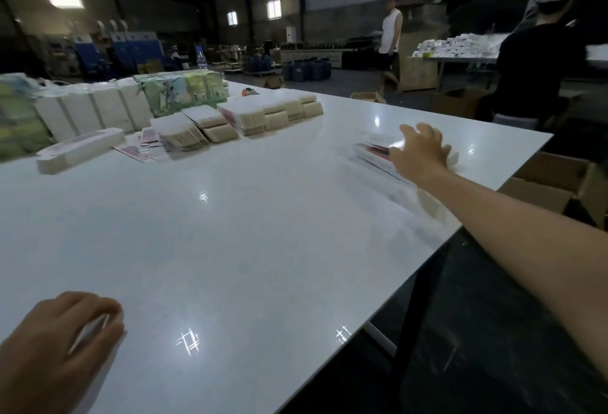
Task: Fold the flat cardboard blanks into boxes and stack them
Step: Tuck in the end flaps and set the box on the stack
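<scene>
Left hand (62, 338) pinches a white blank (95, 331); right hand (419, 150), fingers spread, touches folded boxes (375, 153)

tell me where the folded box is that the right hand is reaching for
In the head view the folded box lies on the white table, far right near its edge, partly under the right hand.

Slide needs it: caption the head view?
Right hand reaches onto folded boxes on the white table; left hand holds white card.
</scene>
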Demonstrator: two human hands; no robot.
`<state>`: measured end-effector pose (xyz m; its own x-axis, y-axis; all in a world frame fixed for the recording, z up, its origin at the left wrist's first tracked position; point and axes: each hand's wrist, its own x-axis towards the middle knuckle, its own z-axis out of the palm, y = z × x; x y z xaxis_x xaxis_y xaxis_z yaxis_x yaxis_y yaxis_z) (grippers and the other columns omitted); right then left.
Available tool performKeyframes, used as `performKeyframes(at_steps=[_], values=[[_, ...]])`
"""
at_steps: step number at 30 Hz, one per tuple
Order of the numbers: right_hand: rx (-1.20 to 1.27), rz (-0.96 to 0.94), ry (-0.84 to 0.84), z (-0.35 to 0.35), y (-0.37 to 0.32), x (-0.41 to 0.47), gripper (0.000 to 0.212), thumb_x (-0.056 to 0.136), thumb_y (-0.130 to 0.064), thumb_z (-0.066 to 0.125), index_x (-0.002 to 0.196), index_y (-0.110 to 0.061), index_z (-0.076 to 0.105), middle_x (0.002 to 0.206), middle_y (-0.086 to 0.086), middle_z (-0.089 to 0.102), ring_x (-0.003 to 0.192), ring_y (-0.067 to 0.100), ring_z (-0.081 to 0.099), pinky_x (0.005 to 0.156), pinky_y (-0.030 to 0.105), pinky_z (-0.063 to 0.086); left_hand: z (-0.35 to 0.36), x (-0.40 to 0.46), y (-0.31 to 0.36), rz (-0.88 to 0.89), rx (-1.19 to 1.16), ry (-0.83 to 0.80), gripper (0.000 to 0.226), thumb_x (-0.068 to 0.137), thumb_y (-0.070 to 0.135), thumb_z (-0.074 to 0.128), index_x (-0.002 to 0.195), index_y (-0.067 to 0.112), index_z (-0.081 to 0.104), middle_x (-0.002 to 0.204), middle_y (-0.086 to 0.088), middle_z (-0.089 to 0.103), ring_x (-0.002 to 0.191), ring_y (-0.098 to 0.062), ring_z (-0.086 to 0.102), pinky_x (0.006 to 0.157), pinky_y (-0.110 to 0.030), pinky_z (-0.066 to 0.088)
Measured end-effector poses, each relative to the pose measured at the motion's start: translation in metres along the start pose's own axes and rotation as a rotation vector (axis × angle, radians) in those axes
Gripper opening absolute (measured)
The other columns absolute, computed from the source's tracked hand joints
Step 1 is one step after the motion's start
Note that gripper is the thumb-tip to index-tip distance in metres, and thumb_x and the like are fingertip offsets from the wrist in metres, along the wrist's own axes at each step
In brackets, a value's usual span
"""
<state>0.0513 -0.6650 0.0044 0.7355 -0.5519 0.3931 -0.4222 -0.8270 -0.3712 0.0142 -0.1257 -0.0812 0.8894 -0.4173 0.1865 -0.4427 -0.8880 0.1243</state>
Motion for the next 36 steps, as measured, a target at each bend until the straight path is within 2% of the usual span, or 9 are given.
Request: performKeyframes(at_steps=[4,6,10,12,21,26,30,33,36], values=[[0.225,-0.365,0.029,-0.015,-0.096,-0.038,0.038,0.093,-0.022,0.050,0.130,-0.014,0.056,0.136,0.011,0.052,0.124,0.030,0.044,0.104,0.044,0.036,-0.018,-0.010,0.034,-0.092,-0.138,0.189,0.036,0.075,0.051,0.047,0.085,0.023,0.068,0.086,0.004,0.062,0.080,-0.022,0.058,0.070,-0.045,0.048],[0.309,-0.572,-0.024,-0.015,-0.146,-0.074,0.032,0.092,-0.021,0.050,0.121,-0.014,0.063,0.127,0.009,0.060,0.117,0.028,0.051,0.100,0.042,0.040,-0.024,-0.015,0.047,-0.054,-0.167,0.240,0.035,0.074,0.049,0.046,0.081,0.023,0.068,0.083,0.006,0.062,0.078,-0.023,0.057,0.070,-0.045,0.047],[0.336,-0.908,-0.163,0.011,-0.217,-0.155,0.024,0.092,-0.021,0.048,0.099,-0.014,0.070,0.102,0.009,0.066,0.097,0.029,0.056,0.079,0.037,0.047,-0.030,-0.020,0.059,-0.051,-0.155,0.292,0.003,0.083,0.021,0.067,0.082,0.019,0.067,0.085,0.006,0.060,0.083,-0.022,0.057,0.072,-0.038,0.047],[0.297,-0.996,-0.233,0.029,-0.236,-0.185,0.025,0.093,-0.020,0.046,0.094,-0.013,0.069,0.097,0.008,0.064,0.092,0.028,0.056,0.072,0.033,0.044,-0.029,-0.022,0.060,-0.063,-0.142,0.286,0.004,0.083,0.015,0.069,0.085,0.017,0.066,0.087,0.005,0.060,0.084,-0.019,0.056,0.072,-0.033,0.046],[0.275,-1.009,-0.388,0.067,-0.249,-0.224,0.026,0.094,-0.018,0.042,0.091,-0.009,0.066,0.100,0.006,0.060,0.095,0.025,0.051,0.069,0.030,0.038,-0.027,-0.025,0.058,-0.078,-0.125,0.344,0.008,0.086,0.024,0.061,0.088,0.017,0.066,0.092,0.007,0.061,0.087,-0.012,0.052,0.070,-0.029,0.044],[0.294,-0.999,-0.403,0.069,-0.246,-0.222,0.028,0.094,-0.019,0.040,0.099,-0.012,0.068,0.105,0.001,0.061,0.099,0.021,0.051,0.076,0.032,0.045,-0.047,-0.022,0.032,-0.128,-0.209,0.237,0.015,0.088,0.022,0.062,0.101,0.017,0.067,0.106,0.006,0.063,0.101,-0.013,0.054,0.088,-0.032,0.044],[0.317,-0.996,-0.382,0.073,-0.246,-0.221,0.028,0.094,-0.018,0.041,0.099,-0.014,0.069,0.106,-0.001,0.062,0.098,0.019,0.051,0.078,0.032,0.046,-0.085,-0.027,-0.047,-0.493,-0.067,0.264,0.036,0.090,0.030,0.060,0.122,0.012,0.059,0.130,-0.007,0.055,0.121,-0.025,0.046,0.100,-0.037,0.037],[0.303,-0.997,-0.353,0.075,-0.247,-0.222,0.027,0.094,-0.018,0.041,0.096,-0.014,0.068,0.103,-0.002,0.062,0.094,0.018,0.051,0.076,0.031,0.045,-0.101,-0.045,-0.104,-0.840,0.092,0.078,0.063,0.091,0.054,0.047,0.137,0.012,0.043,0.143,-0.013,0.042,0.131,-0.033,0.035,0.105,-0.044,0.035],[0.306,-0.979,-0.352,0.077,-0.247,-0.222,0.025,0.093,-0.018,0.043,0.094,-0.014,0.068,0.100,-0.003,0.062,0.092,0.017,0.050,0.075,0.031,0.045,-0.095,-0.065,-0.129,-1.007,0.233,-0.122,0.080,0.088,0.069,0.033,0.142,0.010,0.034,0.145,-0.016,0.034,0.132,-0.036,0.030,0.105,-0.046,0.033]])
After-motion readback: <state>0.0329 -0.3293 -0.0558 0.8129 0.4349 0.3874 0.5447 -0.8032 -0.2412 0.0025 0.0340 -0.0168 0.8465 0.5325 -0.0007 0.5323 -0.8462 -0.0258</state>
